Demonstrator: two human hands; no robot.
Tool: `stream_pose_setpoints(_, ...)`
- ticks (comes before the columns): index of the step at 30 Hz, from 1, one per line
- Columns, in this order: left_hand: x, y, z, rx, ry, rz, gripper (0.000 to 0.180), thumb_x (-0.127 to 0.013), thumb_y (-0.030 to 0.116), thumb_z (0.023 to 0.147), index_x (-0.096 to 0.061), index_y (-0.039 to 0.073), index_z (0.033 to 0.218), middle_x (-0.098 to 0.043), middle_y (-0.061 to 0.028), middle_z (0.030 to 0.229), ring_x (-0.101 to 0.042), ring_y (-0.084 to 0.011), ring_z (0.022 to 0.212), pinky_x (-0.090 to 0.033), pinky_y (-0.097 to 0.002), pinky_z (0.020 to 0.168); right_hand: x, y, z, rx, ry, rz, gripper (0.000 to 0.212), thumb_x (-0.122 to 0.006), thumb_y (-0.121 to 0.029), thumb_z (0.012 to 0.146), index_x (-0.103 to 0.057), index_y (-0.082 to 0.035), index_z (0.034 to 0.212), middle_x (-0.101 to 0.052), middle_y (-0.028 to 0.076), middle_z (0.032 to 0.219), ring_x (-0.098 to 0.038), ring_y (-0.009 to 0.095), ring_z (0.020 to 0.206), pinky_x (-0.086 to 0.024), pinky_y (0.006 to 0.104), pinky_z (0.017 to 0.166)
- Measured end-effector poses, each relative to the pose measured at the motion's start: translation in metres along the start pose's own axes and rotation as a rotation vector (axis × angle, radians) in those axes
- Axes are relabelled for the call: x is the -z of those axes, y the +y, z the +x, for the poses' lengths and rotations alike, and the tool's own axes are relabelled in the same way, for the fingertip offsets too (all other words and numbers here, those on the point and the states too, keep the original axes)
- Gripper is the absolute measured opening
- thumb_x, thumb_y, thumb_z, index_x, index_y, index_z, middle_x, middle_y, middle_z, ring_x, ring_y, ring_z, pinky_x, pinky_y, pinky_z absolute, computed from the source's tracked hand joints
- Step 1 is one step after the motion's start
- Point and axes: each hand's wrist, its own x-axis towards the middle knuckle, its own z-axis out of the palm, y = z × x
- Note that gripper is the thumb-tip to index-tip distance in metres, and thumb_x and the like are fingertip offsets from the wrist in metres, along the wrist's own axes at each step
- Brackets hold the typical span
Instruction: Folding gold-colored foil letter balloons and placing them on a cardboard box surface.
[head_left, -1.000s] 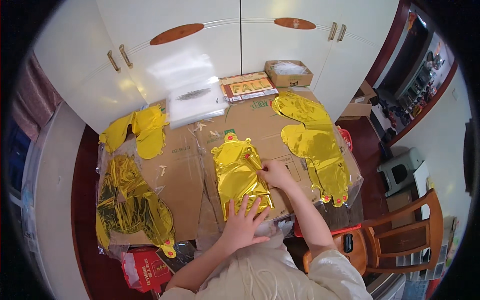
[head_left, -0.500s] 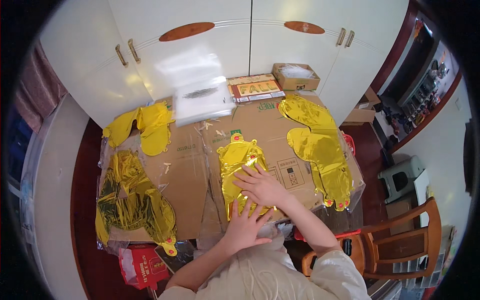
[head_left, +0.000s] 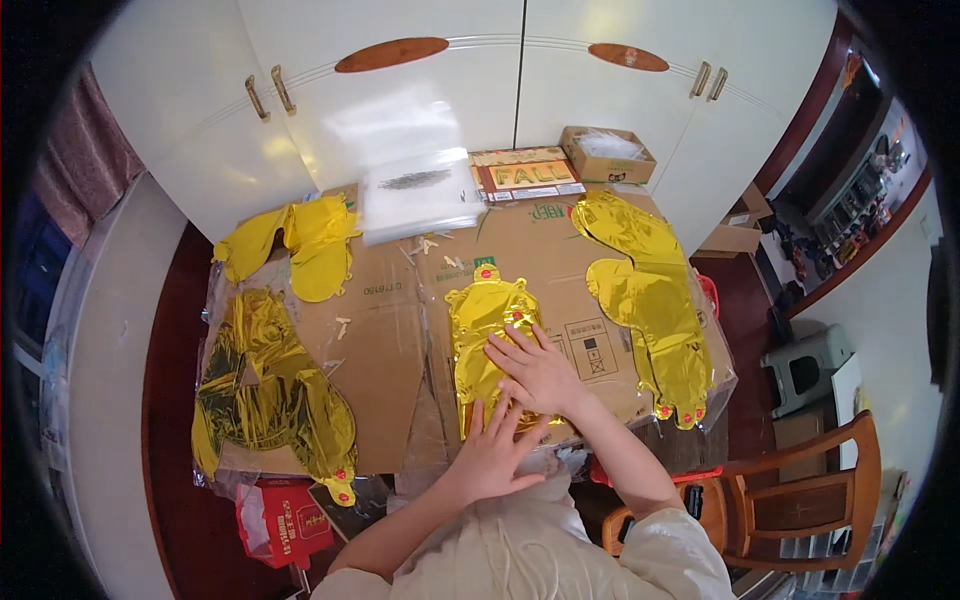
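Note:
A folded gold foil balloon [head_left: 478, 345] with small red dots on its tabs lies flat on the cardboard in front of me. My right hand [head_left: 542, 375] rests palm down across its right side, fingers spread. Near its lower edge, my left hand [head_left: 493, 462] is also open, fingertips on the foil and close to the right thumb. Left of these hands, a large crumpled gold foil balloon [head_left: 270, 385] is spread out. Another gold foil piece [head_left: 650, 300] stretches along the right side, and a smaller one [head_left: 315, 245] lies at the far left.
Flattened cardboard [head_left: 385, 400] covers the table. Toward the back are a stack of clear plastic bags [head_left: 415, 205], a printed packet [head_left: 530, 175] and an open carton [head_left: 605, 165]. White cabinets [head_left: 400, 110] rise behind. A wooden chair [head_left: 800, 500] stands at right, a red bag [head_left: 285, 525] below left.
The view has shifted slightly, so the table appears a little farther right. My right hand has slid slightly over the foil, its thumb now closer to my left fingers. Both hands stay on the balloon.

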Motion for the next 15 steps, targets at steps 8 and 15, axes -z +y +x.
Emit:
stream_pose_setpoints(8,-0.003,-0.029,-0.024,0.106,0.011,0.152,0.086,-0.058,0.061,0.077,-0.035,0.005,0.139,-0.029,-0.0276,0.141,-0.024,-0.0458,0.133,-0.022,-0.0548,0.108,-0.001,-0.005,0.0,-0.023,0.024,-0.025,0.053,-0.051,-0.035,0.088,-0.045,-0.012,0.136,-0.041,0.006,0.142,-0.031,0.027,0.135,-0.018,0.0512,0.111)
stream_pose_setpoints(15,0.008,-0.024,-0.024,0.119,-0.051,0.192,0.091,-0.051,0.07,0.077,-0.034,0.007,0.141,-0.028,-0.0283,0.143,-0.022,-0.0474,0.134,-0.02,-0.0548,0.109,-0.003,-0.007,-0.002,-0.061,0.04,-0.061,0.052,-0.05,-0.036,0.089,-0.046,-0.012,0.135,-0.043,0.004,0.141,-0.033,0.025,0.135,-0.019,0.0554,0.11)
